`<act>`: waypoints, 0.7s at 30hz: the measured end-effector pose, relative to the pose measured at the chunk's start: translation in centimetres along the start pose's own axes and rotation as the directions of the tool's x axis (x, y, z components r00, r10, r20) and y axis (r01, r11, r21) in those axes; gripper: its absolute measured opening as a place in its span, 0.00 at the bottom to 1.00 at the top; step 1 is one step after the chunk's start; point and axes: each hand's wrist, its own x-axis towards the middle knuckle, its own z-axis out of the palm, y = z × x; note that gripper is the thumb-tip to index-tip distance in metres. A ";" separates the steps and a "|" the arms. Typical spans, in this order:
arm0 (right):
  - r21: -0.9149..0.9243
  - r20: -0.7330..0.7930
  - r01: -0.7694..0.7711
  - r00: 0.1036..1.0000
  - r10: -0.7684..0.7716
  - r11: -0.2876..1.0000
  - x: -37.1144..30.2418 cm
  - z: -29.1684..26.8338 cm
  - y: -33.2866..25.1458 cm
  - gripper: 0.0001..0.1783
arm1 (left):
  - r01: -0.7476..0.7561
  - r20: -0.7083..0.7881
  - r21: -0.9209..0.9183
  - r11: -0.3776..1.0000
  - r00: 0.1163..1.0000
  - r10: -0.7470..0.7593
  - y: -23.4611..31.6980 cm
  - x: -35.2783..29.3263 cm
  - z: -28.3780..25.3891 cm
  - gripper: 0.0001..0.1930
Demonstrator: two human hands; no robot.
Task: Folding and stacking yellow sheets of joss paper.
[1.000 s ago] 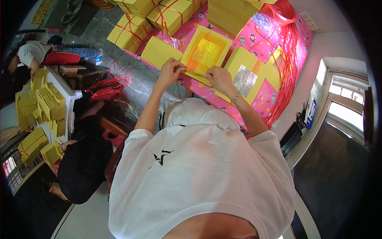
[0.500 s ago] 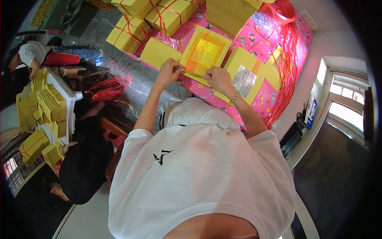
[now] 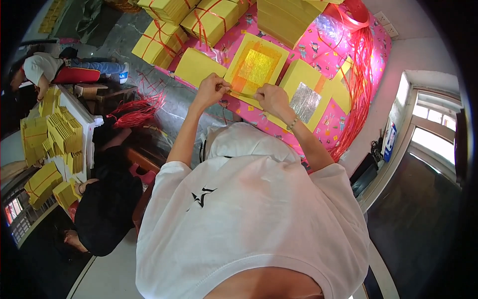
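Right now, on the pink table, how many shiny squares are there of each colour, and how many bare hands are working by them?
Gold square: 1
Silver square: 1
Bare hands, one left hand and one right hand: 2
Total: 4

Pink tablecloth point(image 3: 326, 60): printed with small figures, spread over the table.
Near edge: gold-square paper point(image 3: 255, 67) between a plain yellow pile point(image 3: 199, 66) and a silver-square pile point(image 3: 305, 101).
Far side: yellow bundles point(image 3: 211, 22) tied with red string, beside a tall yellow stack point(image 3: 284, 22).
Right side: long red strings point(image 3: 362, 74), loosely bunched.
White table point(image 3: 88, 134): several yellow paper stacks point(image 3: 64, 128).
Grey floor point(image 3: 174, 112): thin red scraps point(image 3: 148, 81).
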 end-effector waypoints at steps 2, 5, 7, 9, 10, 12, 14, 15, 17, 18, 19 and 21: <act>0.004 -0.012 0.022 1.000 -0.022 1.000 0.1 0.2 0.1 0.12 | -0.011 -0.011 -0.029 1.000 1.000 0.011 -0.2 0.0 0.0 0.07; -0.033 -0.015 0.024 1.000 -0.025 0.999 0.1 0.4 0.3 0.12 | 0.029 0.026 0.106 0.994 0.999 -0.031 1.6 0.2 -0.6 0.08; -0.022 -0.047 0.041 0.998 -0.042 0.999 -0.1 0.4 0.0 0.12 | -0.081 0.007 0.241 0.967 0.997 0.082 2.0 0.1 -0.6 0.07; -0.013 -0.081 0.056 0.995 -0.056 0.998 -0.4 0.2 -0.3 0.12 | -0.185 0.005 0.371 0.910 0.980 0.197 2.5 0.1 -0.5 0.07; 0.001 -0.108 0.075 0.991 -0.074 0.997 -0.5 0.1 -0.4 0.12 | -0.278 0.005 0.405 0.871 0.953 0.301 2.9 0.3 -0.3 0.09; 0.010 -0.141 0.094 0.986 -0.092 0.995 -0.7 -0.3 -0.5 0.12 | -0.370 0.008 0.439 0.819 0.913 0.409 3.7 0.9 0.3 0.11; 0.053 -0.187 0.127 0.976 -0.115 0.990 -0.8 -0.6 -0.4 0.11 | -0.416 0.054 0.477 0.774 0.893 0.447 4.1 1.4 1.3 0.13; 0.048 -0.193 0.128 0.974 -0.117 0.991 -0.8 -1.0 -0.5 0.11 | -0.420 0.052 0.479 0.771 0.890 0.453 4.1 1.7 1.6 0.13; 0.093 -0.200 0.130 0.974 -0.109 0.987 -0.9 -2.0 -0.7 0.12 | -0.389 0.142 0.496 0.776 0.918 0.370 4.0 2.3 1.9 0.19; 0.090 -0.209 0.129 0.972 -0.108 0.988 -1.2 -2.4 -0.8 0.12 | -0.397 0.142 0.498 0.771 0.914 0.379 4.5 2.6 1.6 0.19; 0.205 -0.367 0.180 0.925 -0.095 0.962 -1.5 -2.9 -1.0 0.16 | -0.394 0.129 0.492 0.776 0.915 0.383 5.0 2.8 1.2 0.19; 0.302 -0.518 0.252 0.853 -0.064 0.920 -1.7 -3.2 -1.0 0.21 | -0.394 0.112 0.489 0.778 0.913 0.392 5.7 3.2 0.4 0.19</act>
